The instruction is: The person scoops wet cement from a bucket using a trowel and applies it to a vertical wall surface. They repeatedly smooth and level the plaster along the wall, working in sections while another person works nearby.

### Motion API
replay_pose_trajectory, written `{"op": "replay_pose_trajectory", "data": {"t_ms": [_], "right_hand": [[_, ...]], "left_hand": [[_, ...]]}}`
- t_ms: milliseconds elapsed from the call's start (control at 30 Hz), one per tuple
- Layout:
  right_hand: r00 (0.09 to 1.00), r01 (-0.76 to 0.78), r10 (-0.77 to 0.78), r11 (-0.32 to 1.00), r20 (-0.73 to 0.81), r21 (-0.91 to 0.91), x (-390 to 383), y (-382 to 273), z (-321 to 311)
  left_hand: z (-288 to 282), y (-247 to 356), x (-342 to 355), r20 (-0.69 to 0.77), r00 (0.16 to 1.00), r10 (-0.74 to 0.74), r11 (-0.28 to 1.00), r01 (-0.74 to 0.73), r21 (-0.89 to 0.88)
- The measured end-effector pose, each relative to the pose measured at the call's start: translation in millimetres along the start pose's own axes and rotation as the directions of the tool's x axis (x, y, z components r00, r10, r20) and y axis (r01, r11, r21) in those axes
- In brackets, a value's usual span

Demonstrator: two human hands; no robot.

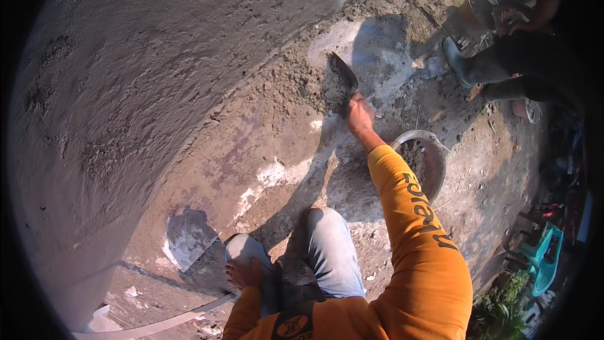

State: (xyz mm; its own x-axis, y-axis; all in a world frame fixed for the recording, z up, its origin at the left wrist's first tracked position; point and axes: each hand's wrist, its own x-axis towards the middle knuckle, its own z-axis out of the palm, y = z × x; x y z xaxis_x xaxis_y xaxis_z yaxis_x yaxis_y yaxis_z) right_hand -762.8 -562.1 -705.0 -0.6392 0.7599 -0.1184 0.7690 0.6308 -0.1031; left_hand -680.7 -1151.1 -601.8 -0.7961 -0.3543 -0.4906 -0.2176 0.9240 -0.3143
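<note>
My right hand (361, 117) is closed around the handle of a trowel (346, 72), its dark blade reaching away over the ground. The blade lies beside loose, crumbly mortar (296, 88) spread along the foot of a rough plastered wall (138, 75). My left hand (244, 274) rests on my left knee, its fingers stretched out with nothing in them. Just right of my right forearm stands a round bucket (436, 167) with grey material inside, partly hidden by my orange sleeve.
At the upper right another person in grey boots (458, 63) bends near a second bucket (473, 14). A pale sheet (189, 239) lies by the wall to the left, with a long strip (157, 326) below it. A turquoise plastic chair (545, 258) and plants (503, 308) are at lower right.
</note>
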Motion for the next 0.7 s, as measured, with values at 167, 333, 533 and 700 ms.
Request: {"op": "replay_pose_trajectory", "data": {"t_ms": [167,333,533,700], "right_hand": [[1.000,0.010,-0.011,0.996,0.018,0.089,-36.7,-28.2,-25.3],[0.867,-0.488,0.499,0.846,0.006,0.215,-50.9,14.4,-17.5],[0.974,-0.206,0.221,0.953,-0.044,0.222,-93.8,-72.4,32.5],[0.944,-0.327,0.323,0.894,0.064,0.306,-94.7,-130.1,14.5]], "left_hand": [[-12.1,-2.7,-5.9,0.000,1.000,-0.018,0.999,0.018,-0.039],[-24.9,3.9,-10.2,0.036,0.997,-0.062,0.996,0.064,-0.055],[-18.1,-0.1,-1.3,0.121,0.991,-0.065,0.998,0.067,-0.012],[-40.1,-3.6,-1.4,0.219,0.972,-0.084,0.994,0.097,-0.049]]}}
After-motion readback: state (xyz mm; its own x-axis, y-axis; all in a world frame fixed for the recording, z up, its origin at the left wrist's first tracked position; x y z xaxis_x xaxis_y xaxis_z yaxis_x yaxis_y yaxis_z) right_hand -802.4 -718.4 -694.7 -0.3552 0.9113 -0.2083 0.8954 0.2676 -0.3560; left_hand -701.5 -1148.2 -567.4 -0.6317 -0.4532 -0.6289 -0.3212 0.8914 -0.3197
